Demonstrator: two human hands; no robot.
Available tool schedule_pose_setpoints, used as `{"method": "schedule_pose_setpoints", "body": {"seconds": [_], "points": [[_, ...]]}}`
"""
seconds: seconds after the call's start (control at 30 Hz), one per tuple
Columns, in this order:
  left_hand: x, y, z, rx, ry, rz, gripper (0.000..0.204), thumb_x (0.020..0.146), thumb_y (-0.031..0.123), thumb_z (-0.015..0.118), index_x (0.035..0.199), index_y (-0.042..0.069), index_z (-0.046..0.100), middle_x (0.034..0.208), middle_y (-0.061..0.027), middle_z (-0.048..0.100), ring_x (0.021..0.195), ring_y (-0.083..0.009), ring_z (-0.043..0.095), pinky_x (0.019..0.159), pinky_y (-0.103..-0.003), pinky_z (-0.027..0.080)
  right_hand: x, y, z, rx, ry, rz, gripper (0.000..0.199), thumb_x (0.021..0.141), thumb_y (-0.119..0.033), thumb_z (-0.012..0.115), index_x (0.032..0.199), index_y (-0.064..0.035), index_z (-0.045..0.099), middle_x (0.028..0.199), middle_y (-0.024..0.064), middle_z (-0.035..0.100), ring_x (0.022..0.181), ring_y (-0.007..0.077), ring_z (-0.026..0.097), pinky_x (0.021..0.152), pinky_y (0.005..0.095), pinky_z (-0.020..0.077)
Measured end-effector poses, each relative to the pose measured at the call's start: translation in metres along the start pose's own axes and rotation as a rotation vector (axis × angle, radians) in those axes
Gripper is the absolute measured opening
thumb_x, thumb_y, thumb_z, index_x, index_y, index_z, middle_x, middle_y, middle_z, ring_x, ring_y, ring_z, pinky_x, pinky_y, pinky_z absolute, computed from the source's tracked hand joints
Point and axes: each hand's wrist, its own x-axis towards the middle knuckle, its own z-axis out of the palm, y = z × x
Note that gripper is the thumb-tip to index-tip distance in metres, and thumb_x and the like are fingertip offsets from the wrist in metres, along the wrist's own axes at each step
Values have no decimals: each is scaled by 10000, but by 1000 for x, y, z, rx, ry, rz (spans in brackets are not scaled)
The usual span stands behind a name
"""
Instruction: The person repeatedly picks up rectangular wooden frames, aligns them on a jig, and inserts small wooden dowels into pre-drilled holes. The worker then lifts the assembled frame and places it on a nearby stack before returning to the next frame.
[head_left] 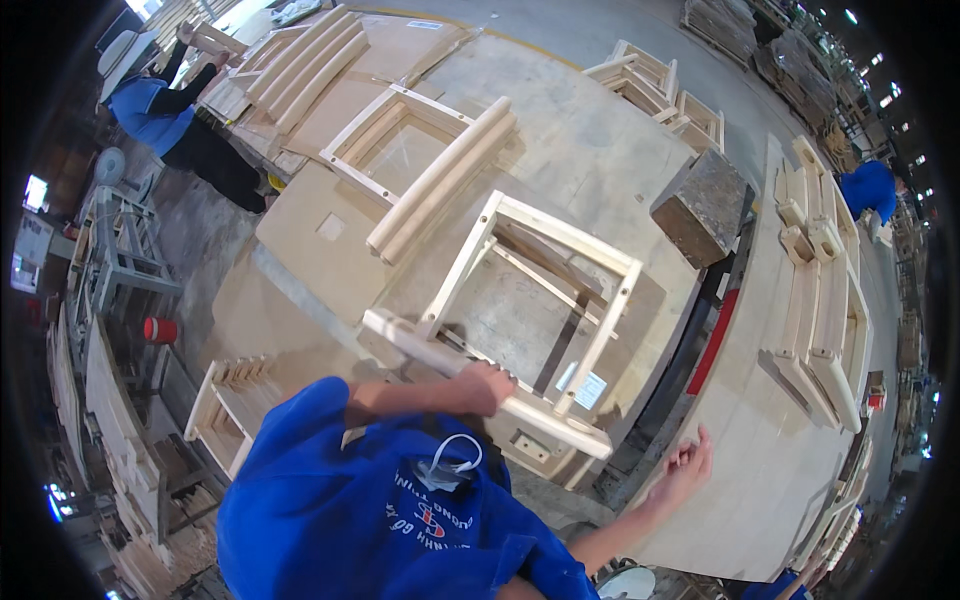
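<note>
Just ahead of me stands a pale wooden frame (pixel 570 237), four-sided with open space inside and legs or rails below it. A long rounded rail (pixel 415 345) runs along its near side. My left hand (pixel 485 388) is wrapped round this rail near its middle. Out to the right, apart from the frame, my right hand (pixel 685 468) hangs over a brown board with some fingers stretched and others bent, nothing visible in it. A small pale label (pixel 588 388) shows at the frame's near right corner.
Another frame with rounded rails (pixel 440 180) lies farther left. A dark block (pixel 700 208) sits at the right, beside a red strip (pixel 713 342). Assembled wooden frames (pixel 820 290) rest on the right-hand board. One co-worker (pixel 160 110) handles wood at the far left; another (pixel 868 188) is far right.
</note>
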Motion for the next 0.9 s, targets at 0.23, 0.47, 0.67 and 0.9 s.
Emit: {"method": "schedule_pose_setpoints", "body": {"seconds": [0.23,0.47,0.67,0.9], "points": [[-21,-61,-160,-233,180,-350,540,734,287,684,1216,72,568,1123,-175,629,1044,-340,609,954,-420,468,-78,51,-40,-199,235,127,356,997,-345,523,1175,-49,611,691,-15,517,547,56,469,438,218,337],[87,-317,-279,-316,654,-672,511,668,289,816,999,-71,668,951,-274,678,878,-386,682,754,-443,562,-115,75,-22,-352,228,96,340,987,-338,548,1134,-39,615,659,9,555,491,66,485,400,219,376],[128,-423,-238,-365,601,-640,700,587,454,880,1027,-48,667,1012,-243,681,986,-358,665,824,-416,549,-133,76,-36,-322,275,88,306,962,-321,591,1062,-34,620,612,8,533,459,62,471,378,200,345],[130,-375,-249,-462,530,-747,656,591,400,873,1032,-41,671,1078,-236,669,1013,-365,654,864,-413,540,-131,71,13,-505,106,59,275,972,-287,578,1059,-27,603,627,4,532,473,59,466,384,201,344]]}}
